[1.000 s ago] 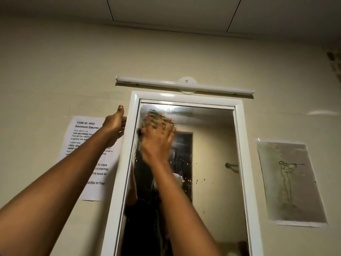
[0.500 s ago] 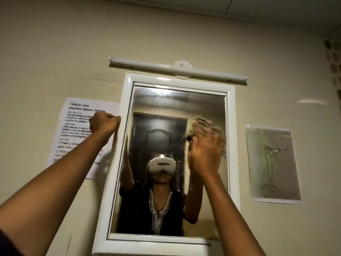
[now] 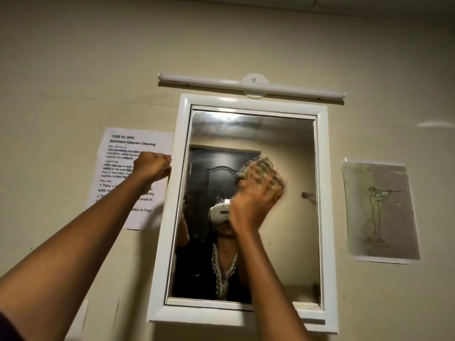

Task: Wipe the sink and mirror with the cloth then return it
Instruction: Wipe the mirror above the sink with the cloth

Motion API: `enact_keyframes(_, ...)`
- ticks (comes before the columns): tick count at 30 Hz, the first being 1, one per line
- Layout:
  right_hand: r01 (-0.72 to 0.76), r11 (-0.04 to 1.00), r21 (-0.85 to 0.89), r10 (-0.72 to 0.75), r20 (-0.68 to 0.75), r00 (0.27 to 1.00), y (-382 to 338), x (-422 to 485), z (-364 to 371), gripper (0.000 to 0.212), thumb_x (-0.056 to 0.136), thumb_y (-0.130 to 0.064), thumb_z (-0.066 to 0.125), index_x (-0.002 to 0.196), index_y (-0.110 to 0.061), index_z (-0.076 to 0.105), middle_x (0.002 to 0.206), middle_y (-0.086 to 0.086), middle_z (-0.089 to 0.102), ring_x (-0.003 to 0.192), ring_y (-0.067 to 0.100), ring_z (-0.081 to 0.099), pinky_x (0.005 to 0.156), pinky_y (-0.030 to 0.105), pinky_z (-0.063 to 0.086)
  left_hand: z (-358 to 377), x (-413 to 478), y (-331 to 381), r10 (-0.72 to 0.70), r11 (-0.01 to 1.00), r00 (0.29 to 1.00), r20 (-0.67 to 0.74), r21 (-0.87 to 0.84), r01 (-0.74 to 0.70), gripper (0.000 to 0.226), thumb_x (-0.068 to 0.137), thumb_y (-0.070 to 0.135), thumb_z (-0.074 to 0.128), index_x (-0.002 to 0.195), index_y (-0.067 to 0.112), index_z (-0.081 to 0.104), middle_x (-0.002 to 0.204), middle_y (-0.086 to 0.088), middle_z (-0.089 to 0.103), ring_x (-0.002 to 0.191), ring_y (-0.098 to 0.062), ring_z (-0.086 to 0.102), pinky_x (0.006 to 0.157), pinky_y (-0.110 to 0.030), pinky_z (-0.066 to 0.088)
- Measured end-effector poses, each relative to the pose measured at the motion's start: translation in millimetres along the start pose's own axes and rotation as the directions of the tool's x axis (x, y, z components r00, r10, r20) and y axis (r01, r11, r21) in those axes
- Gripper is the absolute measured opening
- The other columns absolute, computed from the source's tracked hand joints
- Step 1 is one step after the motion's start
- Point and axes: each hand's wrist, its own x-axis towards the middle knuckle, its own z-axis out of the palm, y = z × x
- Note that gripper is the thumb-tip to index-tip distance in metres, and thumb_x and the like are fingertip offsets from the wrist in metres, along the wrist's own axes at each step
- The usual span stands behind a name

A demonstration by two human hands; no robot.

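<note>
Wall mirror (image 3: 278, 148), white-framed, upright rectangle, fixed to a beige wall (image 3: 73, 70). All positions below are given relative to it.

Cloth (image 3: 256, 168): pale, patterned, blurred; pressed flat against the glass at mid-height, slightly right of centre. Only its upper edge shows above the hand covering it.

Right hand (image 3: 256, 200): raised to the glass, palm toward the mirror, fingers (image 3: 273, 180) spread and laid over the cloth, pinning it to the surface. Blurred; the exact grip cannot be told.

Left hand (image 3: 151, 166): at the mirror's left frame edge, about mid-height, fingers curled shut into a fist; whether they hook the frame edge or only rest against it cannot be told. No separate object in it.

Tube light (image 3: 251, 86): white bar with a round mount, directly above the top frame, unlit.

Instruction sheet (image 3: 130, 148): white printed paper on the wall just left of the frame, headed "Bathroom Counter Cleaning"; partly covered by the left forearm.

Line drawing (image 3: 379, 210): greyish sheet with a standing figure outline, on the wall to the right, apart from the frame.

Reflection in the glass: dark panelled door, a person in a dark top wearing a white headset.
</note>
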Motion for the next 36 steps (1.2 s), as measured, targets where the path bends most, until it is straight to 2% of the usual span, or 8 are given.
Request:
enact_keyframes(3, 0.354, 0.934, 0.054, -0.358, 0.194, 0.913, -55, -34, 20, 0.062, 0.084, -0.038, 0.016, 0.144, -0.033, 0.03, 0.158, 0.009, 0.016, 0.145, 0.035, -0.002, 0.113, 0.05, -0.011, 0, -3, -4, -0.021, 0.998, 0.999, 0.031, -0.059, 0.022, 0.022, 0.092, 0.009, 0.054, 0.107, -0.003, 0.064, 0.105, -0.016, 0.064, 0.076, -0.019, 0.062, 0.068, -0.026, 0.051)
enact_keyframes(5, 0.506, 0.862, 0.034, -0.498, 0.25, 0.831, -74, -60, 35, 0.054, 0.084, -0.038, 0.027, 0.135, -0.034, 0.044, 0.156, 0.006, 0.023, 0.144, 0.036, 0.007, 0.114, 0.055, -0.001, 2, -7, -8, -0.001, 1.0, 1.0, 0.003, 0.011, 0.001, 0.017, 0.089, 0.013, 0.058, 0.099, 0.002, 0.067, 0.102, -0.014, 0.063, 0.078, -0.021, 0.061, 0.071, -0.03, 0.052)
enact_keyframes(10, 0.702, 0.71, 0.058, -0.671, 0.355, 0.651, -44, -66, 31, 0.045, 0.09, -0.035, 0.049, 0.135, -0.035, 0.043, 0.158, 0.004, 0.014, 0.146, 0.033, -0.003, 0.118, 0.053, 0.003, 8, -17, -28, 0.084, 0.973, 0.986, -0.142, 0.226, -0.05, 0.032, 0.08, 0.024, 0.071, 0.104, 0.002, 0.071, 0.097, -0.017, 0.07, 0.091, -0.032, 0.067, 0.088, -0.047, 0.056)
enact_keyframes(12, 0.705, 0.709, 0.002, -0.666, 0.331, 0.669, -17, -52, 17, 0.055, 0.089, -0.037, 0.047, 0.141, -0.039, 0.032, 0.158, 0.003, 0.017, 0.146, 0.032, 0.001, 0.119, 0.051, 0.002, 11, -21, -31, 0.052, 0.987, 0.985, -0.164, 0.161, -0.025, 0.033, 0.079, 0.023, 0.071, 0.104, 0.001, 0.071, 0.1, -0.019, 0.071, 0.088, -0.035, 0.069, 0.086, -0.049, 0.057)
enact_keyframes(19, 0.135, 0.962, -0.238, -0.111, 0.11, 0.988, 113, -16, -52, 0.066, 0.09, -0.03, 0.049, 0.147, -0.041, 0.018, 0.158, 0.006, 0.014, 0.145, 0.036, 0.005, 0.117, 0.049, 0.005, 11, -35, -45, 0.079, 0.981, 0.978, -0.193, 0.191, -0.041, 0.041, 0.076, 0.018, 0.074, 0.114, 0.004, 0.067, 0.112, -0.017, 0.071, 0.103, -0.029, 0.068, 0.097, -0.044, 0.052)
enact_keyframes(28, -0.335, 0.942, -0.019, 0.335, -0.022, 0.942, 102, -87, -32, 0.059, 0.093, -0.021, 0.049, 0.144, -0.037, 0.025, 0.158, 0.01, 0.008, 0.143, 0.042, -0.001, 0.113, 0.054, -0.002, 5, -54, -50, 0.063, 0.955, 0.986, -0.152, 0.295, -0.015, 0.04, 0.077, 0.012, 0.075, 0.113, -0.004, 0.066, 0.111, -0.022, 0.07, 0.105, -0.032, 0.066, 0.096, -0.044, 0.052)
enact_keyframes(32, 0.001, 1.0, 0.0, -0.001, 0.111, 0.994, 32, -95, -7, 0.059, 0.09, -0.028, 0.044, 0.146, -0.038, 0.026, 0.157, 0.011, 0.016, 0.142, 0.041, 0.003, 0.113, 0.059, 0.008, 2, -50, -57, 0.046, 0.967, 0.99, -0.134, 0.253, -0.011, 0.034, 0.079, 0.009, 0.072, 0.111, -0.003, 0.067, 0.109, -0.022, 0.07, 0.103, -0.032, 0.067, 0.096, -0.044, 0.052)
enact_keyframes(36, 0.423, 0.902, 0.089, -0.427, 0.333, 0.841, -27, -126, 21, 0.06, 0.089, -0.032, 0.043, 0.145, -0.04, 0.023, 0.159, 0.006, 0.006, 0.143, 0.033, -0.012, 0.114, 0.057, -0.003, -1, -50, -62, -0.039, 0.994, 0.992, -0.12, 0.098, 0.05, 0.018, 0.079, 0.004, 0.061, 0.085, 0.008, 0.077, 0.091, -0.016, 0.075, 0.094, -0.032, 0.067, 0.094, -0.046, 0.053)
